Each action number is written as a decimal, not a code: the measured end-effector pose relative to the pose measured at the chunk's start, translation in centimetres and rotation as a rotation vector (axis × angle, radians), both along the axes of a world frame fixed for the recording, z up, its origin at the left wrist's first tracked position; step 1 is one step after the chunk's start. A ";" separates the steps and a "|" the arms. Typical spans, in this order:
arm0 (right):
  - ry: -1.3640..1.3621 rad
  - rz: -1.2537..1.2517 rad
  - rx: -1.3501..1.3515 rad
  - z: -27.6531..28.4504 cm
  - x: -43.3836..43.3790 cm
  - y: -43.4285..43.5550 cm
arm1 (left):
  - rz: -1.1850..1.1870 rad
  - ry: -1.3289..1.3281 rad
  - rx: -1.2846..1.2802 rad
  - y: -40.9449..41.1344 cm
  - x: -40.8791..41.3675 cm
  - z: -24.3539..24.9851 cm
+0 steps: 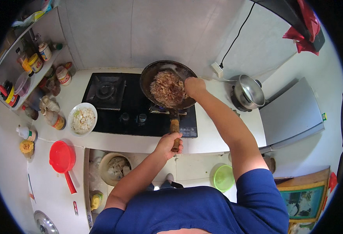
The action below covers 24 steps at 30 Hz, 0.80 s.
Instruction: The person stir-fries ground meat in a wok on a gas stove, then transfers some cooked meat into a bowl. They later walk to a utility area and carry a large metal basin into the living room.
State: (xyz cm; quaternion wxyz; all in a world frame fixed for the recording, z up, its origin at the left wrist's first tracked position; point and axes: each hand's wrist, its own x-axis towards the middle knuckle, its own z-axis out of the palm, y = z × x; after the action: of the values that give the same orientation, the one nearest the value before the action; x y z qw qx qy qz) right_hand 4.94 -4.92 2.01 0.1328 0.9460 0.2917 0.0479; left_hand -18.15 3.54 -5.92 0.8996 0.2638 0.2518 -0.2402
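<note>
A dark wok point(145, 79) is over the right burner of a black gas stove point(136, 117), and browned, crumbly food point(167, 87) fills its middle. The wok's wooden handle point(175, 127) points towards me, with my left hand point(169, 145) wrapped around its end. Over the wok's right side, my right hand point(194, 87) is closed in a fist; part of a metal utensil point(178, 70) seems to show beside it, mostly hidden by the hand and food. A white bowl point(94, 120) of pale, chopped food stands left of the stove.
Jars and bottles point(54, 118) crowd the left counter and shelf point(47, 65). A red plastic ladle point(62, 156) lies on the left worktop. Right of the stove stands a steel pot point(249, 92) near a power socket point(217, 70). A bin point(104, 169) and a green basin point(224, 178) are below the counter.
</note>
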 end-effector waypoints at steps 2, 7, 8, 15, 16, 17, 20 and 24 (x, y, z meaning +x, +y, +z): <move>0.066 0.034 -0.061 -2.1 0.4 -0.4 | -0.016 -0.029 -0.014 -0.2 0.2 -0.3; 0.037 0.031 -0.039 -0.8 -6.0 -4.4 | 0.021 -0.003 -0.018 0.6 -0.2 -0.5; 0.003 0.033 -0.050 -0.2 -7.2 -5.8 | 0.019 0.008 0.002 0.5 -0.2 0.2; -0.038 0.050 -0.135 3.8 -12.5 -10.0 | 0.005 -0.006 0.004 0.5 -0.2 0.2; -0.027 0.059 -0.140 3.6 -12.9 -10.3 | -0.002 -0.010 -0.012 0.6 -0.1 0.0; -0.016 0.070 -0.145 3.3 -13.2 -10.4 | -0.006 -0.013 -0.028 0.6 0.0 -0.4; 0.044 0.087 -0.172 1.7 -13.8 -9.5 | -0.007 -0.003 -0.027 0.7 0.0 -0.6; 0.136 0.080 -0.128 -0.7 -12.7 -6.3 | -0.010 0.025 0.013 1.0 -0.3 0.6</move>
State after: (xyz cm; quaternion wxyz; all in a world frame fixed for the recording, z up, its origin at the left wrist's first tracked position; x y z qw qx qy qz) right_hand -7.76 -11.23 1.27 0.1706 0.9244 0.3399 -0.0299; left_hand -18.41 4.55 -5.31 0.8934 0.2677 0.2634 -0.2464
